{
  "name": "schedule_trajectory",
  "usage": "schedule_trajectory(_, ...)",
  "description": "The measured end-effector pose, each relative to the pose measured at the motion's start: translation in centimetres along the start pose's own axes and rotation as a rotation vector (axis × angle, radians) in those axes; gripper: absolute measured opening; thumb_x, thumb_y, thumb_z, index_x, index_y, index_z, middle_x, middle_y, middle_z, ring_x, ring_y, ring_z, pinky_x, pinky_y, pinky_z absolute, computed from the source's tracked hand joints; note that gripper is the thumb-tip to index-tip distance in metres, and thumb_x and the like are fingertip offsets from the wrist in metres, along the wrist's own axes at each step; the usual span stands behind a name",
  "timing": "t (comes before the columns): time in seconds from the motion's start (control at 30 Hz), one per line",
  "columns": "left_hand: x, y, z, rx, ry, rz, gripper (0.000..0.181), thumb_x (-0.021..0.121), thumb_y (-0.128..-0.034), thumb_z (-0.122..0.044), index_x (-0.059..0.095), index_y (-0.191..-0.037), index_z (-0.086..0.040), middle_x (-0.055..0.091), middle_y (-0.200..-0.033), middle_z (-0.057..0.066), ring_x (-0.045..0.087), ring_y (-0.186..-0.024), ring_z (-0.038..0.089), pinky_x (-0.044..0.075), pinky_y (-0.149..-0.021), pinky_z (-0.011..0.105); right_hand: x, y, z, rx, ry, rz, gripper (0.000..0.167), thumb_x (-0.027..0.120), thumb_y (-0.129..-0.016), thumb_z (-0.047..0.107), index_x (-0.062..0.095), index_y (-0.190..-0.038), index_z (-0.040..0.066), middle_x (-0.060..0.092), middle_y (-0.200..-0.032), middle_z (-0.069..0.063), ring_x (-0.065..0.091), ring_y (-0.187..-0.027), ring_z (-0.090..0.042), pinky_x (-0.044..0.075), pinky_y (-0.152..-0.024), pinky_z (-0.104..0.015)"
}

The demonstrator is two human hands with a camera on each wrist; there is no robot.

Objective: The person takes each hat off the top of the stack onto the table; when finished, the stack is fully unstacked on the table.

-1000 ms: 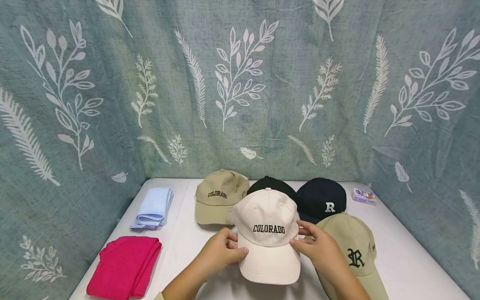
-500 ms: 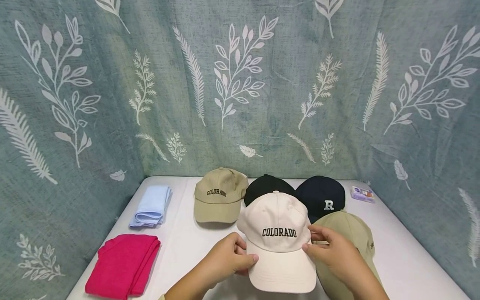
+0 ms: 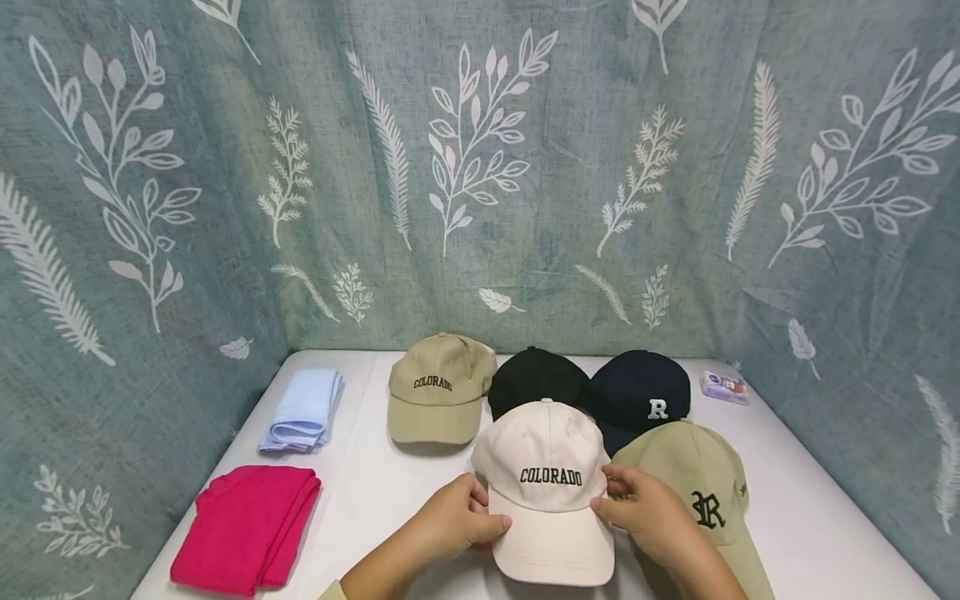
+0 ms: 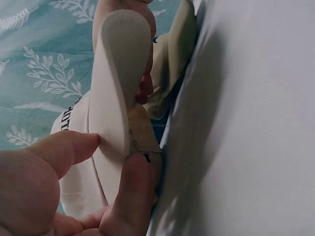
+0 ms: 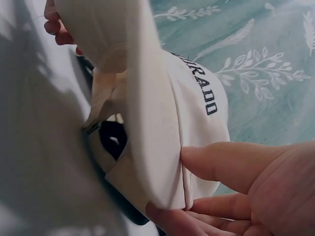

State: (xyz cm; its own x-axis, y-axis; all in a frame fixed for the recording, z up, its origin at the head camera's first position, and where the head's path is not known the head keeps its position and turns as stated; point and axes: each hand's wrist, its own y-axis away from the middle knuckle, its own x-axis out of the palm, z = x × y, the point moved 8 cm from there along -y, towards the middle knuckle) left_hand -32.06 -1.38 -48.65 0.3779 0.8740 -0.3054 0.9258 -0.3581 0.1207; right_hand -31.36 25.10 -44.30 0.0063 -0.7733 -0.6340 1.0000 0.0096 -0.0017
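Note:
A cream baseball cap lettered COLORADO is between my two hands at the front middle of the table, its brim toward me. My left hand pinches the brim's left edge, thumb above and fingers underneath, as the left wrist view shows on the brim. At the other side my right hand pinches the cap where brim meets crown; in the right wrist view the thumb lies on the seam of the cap. Under the brim, the wrist views show a gap above the white surface. The cap hides part of a black cap.
A khaki COLORADO cap stands back left, and a navy cap back right. An olive cap lies beside my right hand, partly covered by it. Folded blue cloth, folded red cloth and a small purple packet line the sides.
The cream cap shifted right and toward me, then slightly back left and lower, with both hands pinching it throughout. The olive cap's letter, covered half a second ago, shows again.

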Motion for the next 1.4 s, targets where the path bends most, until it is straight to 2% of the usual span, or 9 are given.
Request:
schedule_trajectory(0.23, 0.7, -0.5, 1.0, -0.018, 0.004, -0.003, 0.040, 0.085, -0.0855, -0.012, 0.052, -0.105, -0.002, 0.058, -0.092, 0.010, 0.065, -0.071, 0.019, 0.056, -0.062, 0.030, 0.9, -0.4, -1.0, 0.017, 0.020, 0.012, 0.063, 0.082, -0.088, 0.016, 0.058, -0.141, -0.008, 0.074, -0.120, -0.015, 0.069, -0.111, -0.027, 0.056, -0.089, -0.035)
schedule_trajectory(0.43, 1.3, -0.5, 1.4, -0.044, 0.057, 0.002, 0.040, 0.083, -0.0852, -0.007, 0.051, -0.109, 0.000, 0.055, -0.100, 0.013, 0.064, -0.079, 0.020, 0.061, -0.065, 0.030, 1.3, -0.7, -1.5, 0.034, 0.041, 0.023, 0.065, 0.081, -0.089, 0.014, 0.055, -0.143, -0.010, 0.073, -0.120, -0.013, 0.068, -0.111, -0.026, 0.057, -0.090, -0.040)
schedule_trajectory(0.57, 1.4, -0.5, 1.6, -0.071, 0.014, 0.003, 0.044, 0.084, -0.0862, -0.014, 0.053, -0.114, 0.000, 0.054, -0.102, 0.012, 0.066, -0.078, 0.020, 0.058, -0.067, 0.031, 1.3, -0.7, -1.8, 0.036, 0.057, 0.025, 0.064, 0.081, -0.089, 0.014, 0.055, -0.143, -0.010, 0.074, -0.117, -0.011, 0.067, -0.111, -0.028, 0.056, -0.091, -0.043)
schedule_trajectory(0.8, 1.9, -0.6, 1.4, -0.091, -0.063, 0.028, 0.042, 0.075, -0.0929, -0.029, 0.056, -0.120, -0.003, 0.063, -0.095, 0.005, 0.068, -0.075, 0.018, 0.051, -0.068, 0.032, 1.0, -0.6, -2.3, 0.031, 0.083, 0.016, 0.061, 0.078, -0.090, 0.014, 0.056, -0.144, -0.007, 0.074, -0.120, -0.014, 0.067, -0.111, -0.028, 0.057, -0.088, -0.041)
schedule_trajectory(0.97, 2.2, -0.5, 1.2, -0.098, -0.071, 0.011, 0.040, 0.071, -0.0948, -0.029, 0.058, -0.123, -0.004, 0.067, -0.090, 0.001, 0.066, -0.076, 0.018, 0.050, -0.071, 0.034, 0.9, -0.6, -2.4, 0.039, 0.084, 0.026, 0.057, 0.078, -0.090, 0.013, 0.059, -0.141, -0.005, 0.073, -0.114, -0.010, 0.065, -0.104, -0.024, 0.055, -0.083, -0.037)
schedule_trajectory(1.03, 2.2, -0.4, 1.0, -0.096, -0.076, 0.007, 0.039, 0.071, -0.0947, -0.029, 0.058, -0.122, -0.004, 0.067, -0.088, 0.001, 0.065, -0.077, 0.018, 0.050, -0.073, 0.035, 1.0, -0.6, -2.4, 0.043, 0.091, 0.035, 0.056, 0.078, -0.090, 0.013, 0.060, -0.140, -0.004, 0.073, -0.113, -0.007, 0.064, -0.103, -0.022, 0.054, -0.085, -0.038)
schedule_trajectory(1.2, 2.3, -0.3, 0.8, -0.079, -0.096, 0.011, 0.037, 0.069, -0.0941, -0.028, 0.061, -0.120, -0.003, 0.068, -0.085, 0.001, 0.063, -0.080, 0.017, 0.049, -0.074, 0.036, 1.1, -0.7, -2.5, 0.034, 0.142, 0.036, 0.056, 0.078, -0.091, 0.017, 0.060, -0.140, -0.003, 0.073, -0.118, -0.009, 0.065, -0.110, -0.026, 0.052, -0.095, -0.048)
schedule_trajectory(1.4, 2.4, -0.4, 1.0, -0.082, -0.111, 0.023, 0.040, 0.068, -0.0952, -0.029, 0.064, -0.124, -0.002, 0.068, -0.081, 0.001, 0.061, -0.082, 0.017, 0.046, -0.073, 0.033, 0.9, -0.4, -2.2, 0.005, 0.229, 0.011, 0.055, 0.075, -0.092, 0.020, 0.060, -0.139, -0.005, 0.071, -0.125, -0.023, 0.065, -0.121, -0.040, 0.049, -0.102, -0.061)
